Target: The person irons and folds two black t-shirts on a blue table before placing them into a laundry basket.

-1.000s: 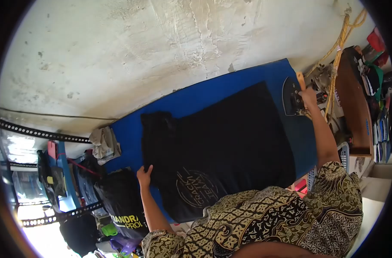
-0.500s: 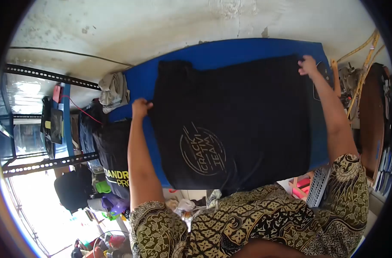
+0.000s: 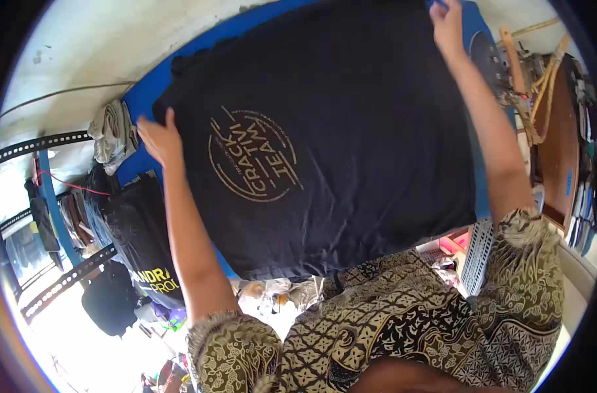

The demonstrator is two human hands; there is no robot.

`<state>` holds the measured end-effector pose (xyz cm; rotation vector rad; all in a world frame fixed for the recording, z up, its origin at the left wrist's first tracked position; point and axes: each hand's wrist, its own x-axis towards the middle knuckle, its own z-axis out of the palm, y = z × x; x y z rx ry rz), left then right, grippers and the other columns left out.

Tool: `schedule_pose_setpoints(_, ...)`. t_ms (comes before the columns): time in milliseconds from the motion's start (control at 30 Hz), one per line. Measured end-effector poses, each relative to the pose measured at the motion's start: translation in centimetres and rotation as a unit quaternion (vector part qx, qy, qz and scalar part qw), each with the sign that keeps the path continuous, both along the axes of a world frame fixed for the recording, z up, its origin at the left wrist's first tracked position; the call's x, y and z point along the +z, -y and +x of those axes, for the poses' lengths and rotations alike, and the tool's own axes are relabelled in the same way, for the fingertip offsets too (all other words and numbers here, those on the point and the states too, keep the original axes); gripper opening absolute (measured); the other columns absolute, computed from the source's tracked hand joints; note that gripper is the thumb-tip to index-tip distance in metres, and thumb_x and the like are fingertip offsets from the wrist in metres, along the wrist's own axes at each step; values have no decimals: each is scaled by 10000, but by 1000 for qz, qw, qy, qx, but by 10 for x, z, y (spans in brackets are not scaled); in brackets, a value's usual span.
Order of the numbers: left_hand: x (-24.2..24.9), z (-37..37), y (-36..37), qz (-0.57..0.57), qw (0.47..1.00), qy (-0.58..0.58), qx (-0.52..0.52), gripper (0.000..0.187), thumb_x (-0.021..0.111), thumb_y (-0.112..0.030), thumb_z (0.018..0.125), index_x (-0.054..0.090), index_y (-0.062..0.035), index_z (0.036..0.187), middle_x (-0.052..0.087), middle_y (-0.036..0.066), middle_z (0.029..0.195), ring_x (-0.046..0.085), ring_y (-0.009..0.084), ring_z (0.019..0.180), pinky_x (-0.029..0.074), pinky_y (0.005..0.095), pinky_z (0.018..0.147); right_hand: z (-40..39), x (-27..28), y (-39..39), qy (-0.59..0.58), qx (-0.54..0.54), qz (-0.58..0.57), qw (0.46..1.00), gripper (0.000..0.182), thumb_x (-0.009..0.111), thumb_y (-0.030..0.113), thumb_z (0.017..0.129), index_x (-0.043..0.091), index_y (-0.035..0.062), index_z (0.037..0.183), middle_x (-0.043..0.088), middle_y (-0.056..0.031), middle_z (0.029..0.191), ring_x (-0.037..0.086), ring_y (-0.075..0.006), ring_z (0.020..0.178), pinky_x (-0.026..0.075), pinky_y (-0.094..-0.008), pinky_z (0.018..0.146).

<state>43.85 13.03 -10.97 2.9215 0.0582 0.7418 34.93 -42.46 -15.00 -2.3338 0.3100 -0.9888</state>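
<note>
Black shirt [image 3: 370, 137] spread broad over a blue board [image 3: 136, 105], filling most of the span between the two sets of fingers. Ring-shaped print with pale lettering on the cloth, just right of the left fingers and a little lower. Creases run through the cloth well below the right fingers, toward the near edge.

Left hand [image 3: 161, 141]: at the shirt's left edge. Thumb standing up, well apart from the fingers, which point outward to the left; nothing seen in the gap. Light contact with the cloth: cannot tell.

Right hand [image 3: 448, 33]: at the shirt's far right corner, top of view. Fingers bent, slightly parted from the thumb; cannot tell whether they pinch any cloth.

Iron [image 3: 486, 54]: dark plate showing, near the right fingers, to their right and lower, apart from them. Yellowish rope [image 3: 548, 85] farther right.

Grey folded cloth [image 3: 113, 134]: just left of the left fingers. Black bag [image 3: 138, 226] with yellow letters: below the left fingers. Grey basket [image 3: 476, 262]: far below the right fingers, beyond the shirt's near edge.
</note>
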Motion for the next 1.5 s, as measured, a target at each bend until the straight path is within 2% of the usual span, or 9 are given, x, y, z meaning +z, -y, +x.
schedule_pose_setpoints(100,0,-101,-6,-8,999,-26,22,607,570,-409,818,426,88,1135,470,264,1117,458,387,1052,388,423,886,-93,50,-83,-93,126,32,987,401,550,100,830,414,11,1196,470,-180,1184,456,-289,1127,363,-365,941)
schedule_pose_setpoints(200,-18,-192,-46,-27,966,-178,186,450,602,-382,798,552,44,932,532,219,955,512,358,895,421,428,788,-187,25,-72,-311,43,-235,920,450,507,217,861,394,31,1256,375,-125,1336,329,-288,1255,274,-432,1008)
schedule_pose_setpoints(367,-26,-245,-79,-39,981,-175,68,260,648,-214,766,522,2,697,542,163,777,498,330,697,397,443,687,-263,56,-98,-287,25,-192,938,497,475,234,863,352,56,1310,315,-106,1382,274,-268,1290,221,-458,1028)
schedule_pose_setpoints(700,-3,-238,-31,43,997,-20,55,170,586,-94,782,506,-16,910,552,144,821,526,327,822,400,434,742,-342,24,-56,-390,-18,-220,894,505,433,257,879,307,123,1349,280,-63,1411,250,-241,1306,164,-461,1042)
schedule_pose_setpoints(800,13,-277,6,-14,977,-154,-148,142,588,-244,784,587,-106,749,563,78,743,521,285,755,390,400,664,-353,55,-61,-355,107,-272,888,486,607,235,771,446,90,1205,422,-93,1274,407,-267,1151,280,-436,949)
schedule_pose_setpoints(867,43,-312,62,194,853,-405,-266,318,589,-381,761,540,-140,558,524,58,595,512,254,570,370,399,531,-369,59,-57,-399,184,-222,870,438,614,235,754,469,82,1138,450,-107,1193,429,-288,1079,308,-425,902)
schedule_pose_setpoints(933,1,-362,65,11,838,-296,-458,319,638,-371,698,511,-111,564,479,63,572,502,242,556,368,372,508,-371,69,-63,-399,287,-166,855,368,645,241,690,490,70,978,477,-128,983,452,-325,898,355,-407,776)
schedule_pose_setpoints(1367,9,-368,0,-4,864,-286,-415,88,527,-49,637,465,-86,687,459,62,694,516,233,676,461,328,536,-374,76,-9,-508,229,-178,811,158,525,-22,610,477,74,727,474,-74,781,469,-280,848,339,-385,715)
schedule_pose_setpoints(1500,28,-349,30,102,799,-408,-430,99,585,-121,692,502,-82,727,514,75,775,551,249,769,480,348,574,-350,87,-32,-652,171,-268,688,162,510,13,675,558,80,815,551,-93,878,518,-275,894,352,-406,754)
